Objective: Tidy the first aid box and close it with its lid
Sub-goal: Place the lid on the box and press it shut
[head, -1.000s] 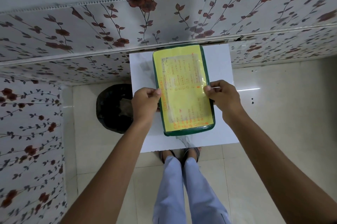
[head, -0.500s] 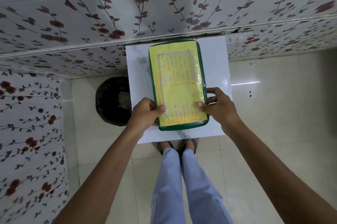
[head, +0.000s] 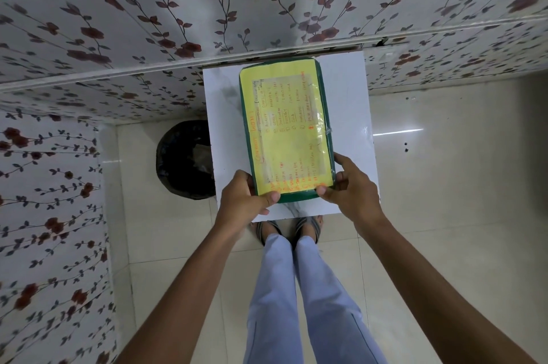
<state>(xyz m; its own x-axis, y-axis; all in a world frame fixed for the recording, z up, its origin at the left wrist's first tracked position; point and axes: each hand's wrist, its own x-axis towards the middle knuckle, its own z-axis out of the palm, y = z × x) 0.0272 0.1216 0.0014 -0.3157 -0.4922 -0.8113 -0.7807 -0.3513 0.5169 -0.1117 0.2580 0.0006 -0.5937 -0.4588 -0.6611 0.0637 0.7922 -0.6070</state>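
Note:
The first aid box (head: pixel 286 129) lies on a small white table (head: pixel 350 97), its green-rimmed lid on top and covered by a yellow sheet with orange writing under clear tape. The box's inside is hidden by the lid. My left hand (head: pixel 244 196) grips the near left corner, thumb on top of the lid. My right hand (head: pixel 351 185) grips the near right corner, thumb pressing the lid's front edge.
A black bin (head: pixel 185 159) lined with a dark bag stands on the floor left of the table. Flower-patterned walls (head: pixel 148 22) close in behind and to the left. My legs and sandalled feet (head: pixel 289 230) stand at the table's front edge on pale floor tiles.
Both hands have slid from the middle of the box's long sides down to its near corners. The box itself has stayed on the table.

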